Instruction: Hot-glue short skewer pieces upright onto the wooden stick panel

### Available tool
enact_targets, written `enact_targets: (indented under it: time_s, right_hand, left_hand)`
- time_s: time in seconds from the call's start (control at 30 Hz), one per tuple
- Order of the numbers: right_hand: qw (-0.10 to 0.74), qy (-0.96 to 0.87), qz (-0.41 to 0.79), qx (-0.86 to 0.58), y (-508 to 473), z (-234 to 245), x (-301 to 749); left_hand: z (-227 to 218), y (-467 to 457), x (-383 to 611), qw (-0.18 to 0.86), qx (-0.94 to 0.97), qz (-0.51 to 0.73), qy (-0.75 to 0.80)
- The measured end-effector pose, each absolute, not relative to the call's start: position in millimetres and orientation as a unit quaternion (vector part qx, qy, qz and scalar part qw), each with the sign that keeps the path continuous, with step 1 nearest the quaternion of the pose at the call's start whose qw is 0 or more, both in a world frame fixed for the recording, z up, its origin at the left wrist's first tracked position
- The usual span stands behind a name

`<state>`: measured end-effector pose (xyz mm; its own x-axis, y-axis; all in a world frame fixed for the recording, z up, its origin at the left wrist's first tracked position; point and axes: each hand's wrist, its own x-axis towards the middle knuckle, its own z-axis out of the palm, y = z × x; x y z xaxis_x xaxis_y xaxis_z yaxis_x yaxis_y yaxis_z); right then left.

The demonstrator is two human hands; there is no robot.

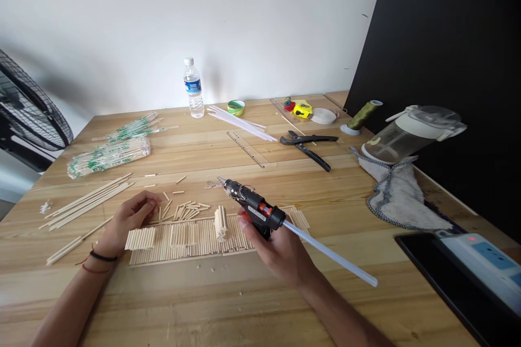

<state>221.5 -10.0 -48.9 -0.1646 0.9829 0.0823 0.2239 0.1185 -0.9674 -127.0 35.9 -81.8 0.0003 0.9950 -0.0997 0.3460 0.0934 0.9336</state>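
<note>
My right hand (277,249) is wrapped round the grip of a black glue gun (252,206). Its nozzle points up and left, and a long clear glue stick (334,255) juts from its back. Under it lies a flat mat of short wooden sticks (187,244) with a small upright stick bundle (221,223) on it. My left hand (128,222) rests at the mat's left end, fingers curled and pinched near loose cut stick pieces (187,209). Whether it holds one is hidden.
Long chopsticks (87,203) and wrapped chopstick packs (108,156) lie left. At the back stand a water bottle (194,89), a tape roll (236,107), glue sticks (244,124), a ruler (246,149) and cutters (309,146). A jug (411,133) on a cloth, a thread spool (362,115) and a power strip (484,260) sit right.
</note>
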Motion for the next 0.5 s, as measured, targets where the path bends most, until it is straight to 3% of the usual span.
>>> enact_targets:
  time_s: [0.5]
  right_hand:
    - [0.409, -0.642, 0.433, -0.482, -9.9, -47.3, 221.8]
  left_hand:
    - [-90.1, 38.0, -133.8, 0.442, 0.567, 0.362, 0.593]
